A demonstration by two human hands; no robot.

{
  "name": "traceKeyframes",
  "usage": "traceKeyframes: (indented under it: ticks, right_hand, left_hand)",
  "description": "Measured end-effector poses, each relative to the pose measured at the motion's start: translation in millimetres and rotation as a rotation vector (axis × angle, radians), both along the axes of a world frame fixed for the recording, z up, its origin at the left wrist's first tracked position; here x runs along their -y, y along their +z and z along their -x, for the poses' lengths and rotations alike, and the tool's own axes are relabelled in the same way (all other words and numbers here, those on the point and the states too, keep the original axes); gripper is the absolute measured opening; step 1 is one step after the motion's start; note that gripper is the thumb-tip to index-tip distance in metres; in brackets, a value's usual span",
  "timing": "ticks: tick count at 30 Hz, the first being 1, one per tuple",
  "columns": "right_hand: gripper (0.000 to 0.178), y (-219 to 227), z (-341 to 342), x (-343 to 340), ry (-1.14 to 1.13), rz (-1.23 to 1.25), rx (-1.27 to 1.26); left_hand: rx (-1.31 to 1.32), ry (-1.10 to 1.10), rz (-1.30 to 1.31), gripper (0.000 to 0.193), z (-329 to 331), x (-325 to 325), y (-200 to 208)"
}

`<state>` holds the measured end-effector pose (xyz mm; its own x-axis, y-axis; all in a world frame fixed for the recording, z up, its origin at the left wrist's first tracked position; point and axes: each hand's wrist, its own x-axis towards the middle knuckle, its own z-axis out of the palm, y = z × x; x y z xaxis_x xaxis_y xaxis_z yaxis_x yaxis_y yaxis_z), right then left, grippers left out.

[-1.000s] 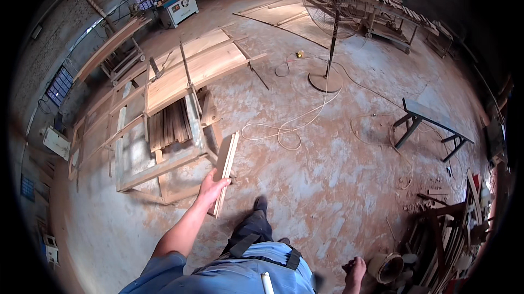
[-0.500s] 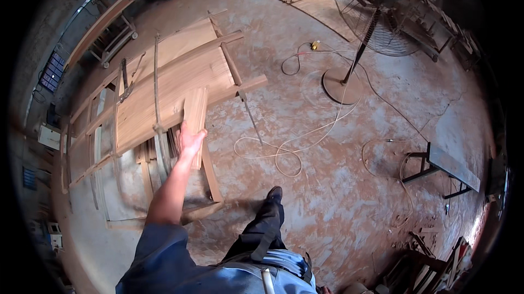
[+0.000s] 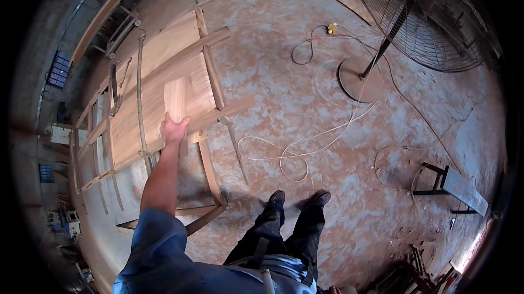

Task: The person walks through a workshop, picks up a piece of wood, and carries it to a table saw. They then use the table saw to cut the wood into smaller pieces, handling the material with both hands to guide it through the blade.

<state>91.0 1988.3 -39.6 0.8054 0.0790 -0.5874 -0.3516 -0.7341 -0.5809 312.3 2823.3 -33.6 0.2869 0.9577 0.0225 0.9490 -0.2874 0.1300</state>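
My left hand [image 3: 174,130] is closed around the near end of a short, pale wooden board [image 3: 175,96]. The board reaches forward from my fingers over a large wooden panel [image 3: 158,89], on the near right part of its frame. Whether the board touches the panel is hard to tell. A long metal bar clamp [image 3: 142,95] crosses the panel left of my hand. Farther left, a dark tool [image 3: 114,91], perhaps another clamp, lies on the wood. My right hand does not show.
A pedestal fan [image 3: 364,78] stands at the far right, with a pale cable [image 3: 295,155] looped across the floor. A low bench [image 3: 464,189] with black legs is at the right. Scrap wood [image 3: 417,277] lies at the lower right. My feet are right of the frame's wooden leg [image 3: 210,171].
My left hand has moved slightly left and forward with the board, which now lies farther over the panel. Both my shoes now show; only one showed before. The view has shifted.
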Motion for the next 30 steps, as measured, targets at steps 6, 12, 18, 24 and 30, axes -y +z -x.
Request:
traceKeyframes:
  ticks: [6,12,18,24,30]
  right_hand:
    - [0.014,-85,-68,88,0.200,-0.105,0.170]
    - [0.022,-24,-271,46,-0.794,-0.197,-0.427]
    - [0.020,-55,-374,-3,-0.615,-0.271,-0.325]
    - [0.025,-55,-374,-92,-0.607,-0.354,-0.344]
    - [0.023,-61,-330,-121,-0.385,-0.193,-0.444]
  left_hand:
    - [-0.040,0.038,-0.076,0.088,-19,21,38]
    - [1.125,0.165,0.967,0.070,-64,67,80]
    - [1.545,0.041,1.403,0.065,-154,149,96]
    - [1.206,0.226,1.288,0.035,-199,107,5]
    - [1.144,0.263,1.307,0.027,-268,104,-20]
